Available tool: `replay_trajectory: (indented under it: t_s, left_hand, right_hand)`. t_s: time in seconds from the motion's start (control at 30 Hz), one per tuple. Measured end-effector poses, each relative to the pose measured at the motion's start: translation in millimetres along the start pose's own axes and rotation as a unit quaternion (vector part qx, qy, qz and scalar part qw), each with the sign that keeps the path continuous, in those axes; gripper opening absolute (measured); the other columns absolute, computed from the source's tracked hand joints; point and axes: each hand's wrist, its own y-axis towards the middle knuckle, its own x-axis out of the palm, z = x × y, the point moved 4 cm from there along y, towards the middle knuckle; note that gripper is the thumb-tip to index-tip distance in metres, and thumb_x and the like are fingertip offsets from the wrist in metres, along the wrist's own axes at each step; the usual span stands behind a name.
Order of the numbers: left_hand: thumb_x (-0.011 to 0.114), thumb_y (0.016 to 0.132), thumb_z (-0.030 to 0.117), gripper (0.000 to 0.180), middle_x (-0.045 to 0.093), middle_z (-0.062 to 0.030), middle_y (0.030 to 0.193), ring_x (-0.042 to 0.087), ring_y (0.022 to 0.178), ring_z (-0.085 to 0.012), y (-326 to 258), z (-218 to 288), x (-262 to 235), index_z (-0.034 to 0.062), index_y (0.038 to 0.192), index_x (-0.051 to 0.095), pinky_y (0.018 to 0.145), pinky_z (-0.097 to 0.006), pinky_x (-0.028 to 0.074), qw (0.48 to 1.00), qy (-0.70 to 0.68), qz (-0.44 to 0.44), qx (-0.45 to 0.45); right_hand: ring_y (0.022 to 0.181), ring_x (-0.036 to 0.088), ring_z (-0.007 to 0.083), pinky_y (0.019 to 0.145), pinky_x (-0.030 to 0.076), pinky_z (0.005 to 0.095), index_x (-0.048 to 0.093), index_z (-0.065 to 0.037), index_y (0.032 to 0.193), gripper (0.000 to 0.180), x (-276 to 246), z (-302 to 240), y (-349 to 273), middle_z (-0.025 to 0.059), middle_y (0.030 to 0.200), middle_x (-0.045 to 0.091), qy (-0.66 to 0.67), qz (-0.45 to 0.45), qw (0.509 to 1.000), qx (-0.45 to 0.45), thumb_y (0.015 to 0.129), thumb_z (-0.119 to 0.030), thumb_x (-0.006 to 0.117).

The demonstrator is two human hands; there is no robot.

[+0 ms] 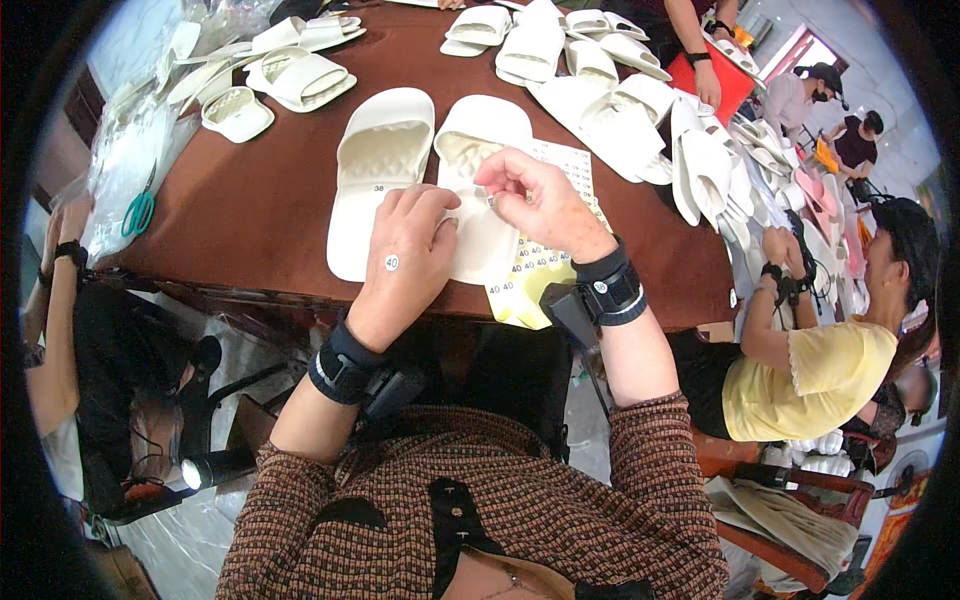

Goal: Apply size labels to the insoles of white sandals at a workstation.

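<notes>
A pair of white slide slippers lies on the brown table before me. The left slipper [350, 235] has a small printed size sticker on its strap. Over the inner side of the right slipper [487, 122] is my left hand [405, 255], fingers loosely bent and thumb apart, holding nothing I can see. A round size sticker [391, 263] is stuck to its back. My right hand [550, 205] pinches a tiny sticker [491, 201] above the right slipper's footbed. Under that wrist lies a sheet of size stickers [540, 270], its yellowish backing partly bare, touching the right slipper.
Heaps of white slippers [590, 75] cover the far side. More slippers [300, 78] and clear plastic bags [125, 180] lie at the left, beside green-handled scissors [138, 213]. A person in yellow [800, 380] sits at my right, another person's arms [55, 310] at my left.
</notes>
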Motion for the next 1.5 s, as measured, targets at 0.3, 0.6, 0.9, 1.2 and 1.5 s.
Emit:
replay_trajectory:
  t_s: [0.3,0.6,0.9,1.2,1.5]
  left_hand:
    - [0.061,0.076,0.001,0.018,0.063,-0.0058,0.092,0.057,0.086,-0.0284,-1,0,7,0.0087,0.092,0.064,0.076,-0.039,0.042,0.999,0.042,0.002,0.028]
    - [0.062,0.077,0.000,0.024,0.063,-0.0070,0.101,0.057,0.093,-0.0284,-1,8,10,0.0086,0.098,0.068,0.082,-0.039,0.043,0.995,0.083,-0.023,0.040]
    - [0.063,0.073,0.001,0.028,0.060,-0.0041,0.096,0.056,0.089,-0.0258,-2,9,12,0.0112,0.099,0.069,0.079,-0.039,0.042,0.992,0.106,-0.010,0.061]
    - [0.062,0.073,-0.001,0.027,0.061,-0.0054,0.096,0.057,0.090,-0.0261,-2,11,13,0.0100,0.095,0.073,0.080,-0.038,0.043,0.992,0.111,-0.035,0.055]
    - [0.063,0.074,0.003,0.023,0.059,-0.0032,0.094,0.055,0.088,-0.0251,-2,7,13,0.0120,0.092,0.073,0.078,-0.038,0.042,0.990,0.114,-0.030,0.072]
  right_hand:
    - [0.082,0.057,0.0172,0.075,0.049,0.0284,0.063,-0.004,0.109,0.032,4,0,1,0.0081,0.092,0.056,-0.158,-0.006,0.985,-0.073,0.080,0.004,0.051]
    - [0.083,0.055,0.0255,0.079,0.046,0.0368,0.063,-0.007,0.106,0.034,7,-6,1,0.0065,0.080,0.058,-0.209,0.002,0.969,-0.132,0.075,0.002,0.054]
    - [0.085,0.057,0.0267,0.084,0.044,0.0406,0.061,-0.010,0.109,0.036,7,-8,0,0.0052,0.079,0.059,-0.229,0.005,0.963,-0.140,0.075,0.000,0.054]
    - [0.083,0.055,0.0266,0.083,0.043,0.0399,0.061,-0.010,0.110,0.036,6,-5,0,0.0049,0.078,0.058,-0.233,0.003,0.961,-0.150,0.076,0.000,0.054]
    - [0.077,0.054,0.0240,0.073,0.047,0.0359,0.061,-0.006,0.110,0.035,5,-2,1,0.0057,0.077,0.056,-0.185,0.011,0.974,-0.131,0.077,0.003,0.054]
